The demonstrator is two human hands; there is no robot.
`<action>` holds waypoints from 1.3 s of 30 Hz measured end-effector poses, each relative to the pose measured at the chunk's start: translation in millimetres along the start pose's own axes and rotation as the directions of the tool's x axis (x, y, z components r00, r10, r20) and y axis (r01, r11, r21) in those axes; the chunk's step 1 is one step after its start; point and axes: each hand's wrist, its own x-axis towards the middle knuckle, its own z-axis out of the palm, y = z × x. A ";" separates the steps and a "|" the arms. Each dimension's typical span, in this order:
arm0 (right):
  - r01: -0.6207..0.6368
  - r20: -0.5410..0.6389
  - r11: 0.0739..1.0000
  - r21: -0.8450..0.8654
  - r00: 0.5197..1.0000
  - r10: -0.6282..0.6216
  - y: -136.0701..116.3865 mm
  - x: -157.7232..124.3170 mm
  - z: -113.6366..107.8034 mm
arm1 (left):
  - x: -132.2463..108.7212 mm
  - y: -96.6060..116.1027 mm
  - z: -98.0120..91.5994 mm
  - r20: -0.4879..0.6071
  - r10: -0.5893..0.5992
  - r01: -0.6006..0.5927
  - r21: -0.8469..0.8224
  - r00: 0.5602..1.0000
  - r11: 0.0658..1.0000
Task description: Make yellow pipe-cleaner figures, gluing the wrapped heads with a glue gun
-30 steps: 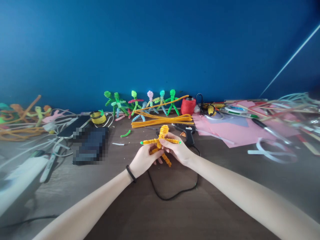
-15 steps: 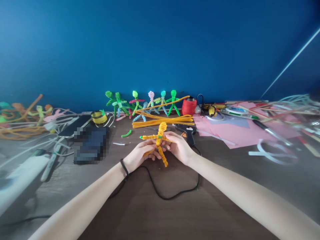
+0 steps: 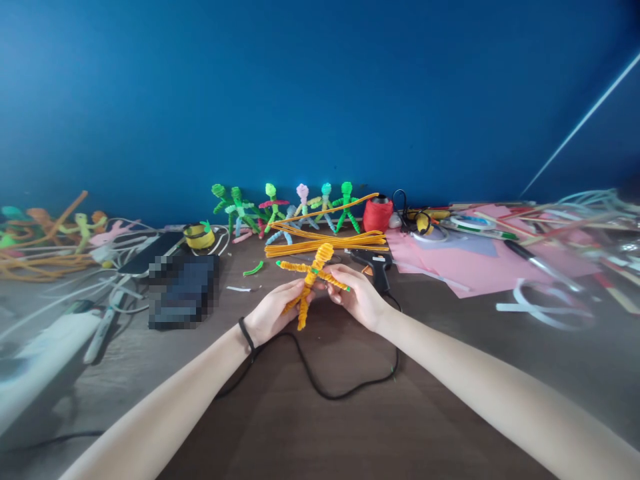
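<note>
Orange figure — now tilted, between hands

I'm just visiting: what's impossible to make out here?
All in the head view:
Orange figure: its far side faces away.
Left hand: some fingertips are behind the figure.
Black cord: one stretch is behind the right forearm.
Dark slab: pixelated.
White object, far left: blurred, cut off by the edge.

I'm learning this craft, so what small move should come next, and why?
Perhaps tilt the orange figure upright: it leans, its head toward the right, its arms slanting, and the left hand holds it low, near the legs.
</note>
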 end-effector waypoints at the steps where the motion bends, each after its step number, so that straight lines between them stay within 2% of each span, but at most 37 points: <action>1: -0.003 0.006 1.000 0.000 1.000 0.003 0.1 0.1 -0.3 | -0.2 0.0 0.0 -0.001 -0.002 0.002 -0.002 1.000 1.000; 8: -0.030 0.052 0.999 0.033 0.998 0.028 -1.2 1.5 -0.8 | 2.3 -1.8 -2.3 -0.015 -0.017 0.016 -0.061 1.000 0.998; 15: -0.038 0.076 0.998 0.043 0.997 0.035 -2.0 1.4 -1.5 | 3.4 -2.8 -4.0 0.025 0.008 -0.008 -0.028 1.000 1.000; 29: -0.003 0.013 0.999 -0.036 1.000 0.004 -0.9 0.4 -0.2 | 3.9 -2.0 1.6 -0.021 0.007 -0.008 -0.039 1.000 0.999; 34: 0.021 0.015 0.998 -0.064 1.000 -0.020 0.5 -0.1 -0.8 | 1.8 1.3 6.1 -0.068 -0.003 -0.003 -0.091 0.998 0.996; 39: 0.014 0.016 0.997 -0.080 1.000 -0.013 1.3 0.8 -4.1 | 2.5 3.8 6.4 -0.049 -0.055 0.047 -0.162 0.997 0.986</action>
